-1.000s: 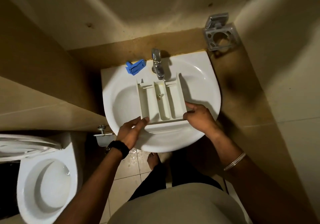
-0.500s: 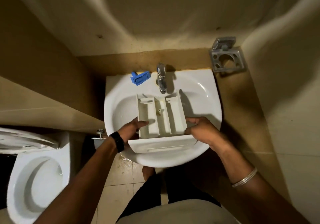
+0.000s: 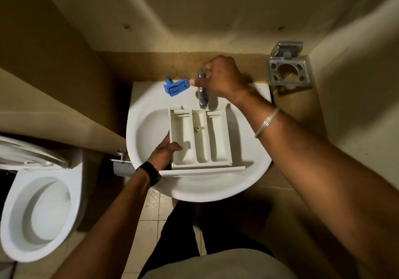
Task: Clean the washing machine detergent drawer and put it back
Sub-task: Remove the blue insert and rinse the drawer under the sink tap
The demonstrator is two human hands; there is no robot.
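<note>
The white detergent drawer (image 3: pixel 200 138) lies over the white sink (image 3: pixel 149 127), its three compartments facing up and its front panel toward me. My left hand (image 3: pixel 164 151) grips the drawer's left wall, thumb inside the left compartment. My right hand (image 3: pixel 220 77) is up at the back of the sink, its fingers curled round the handle of the metal tap (image 3: pixel 203 99). The tap's spout hangs just above the drawer's rear edge. A blue plastic insert (image 3: pixel 176 87) lies on the sink's back rim, left of the tap.
A white toilet (image 3: pixel 41 216) with its lid up stands at the lower left. A metal holder (image 3: pixel 288 69) is fixed to the wall at the upper right. A pipe valve (image 3: pixel 122 155) sticks out under the sink's left side. Tiled floor and my legs lie below.
My right hand has let go of the drawer's right side and moved up to the tap handle. The left hand still holds the drawer, which sits a little further back under the spout.
</note>
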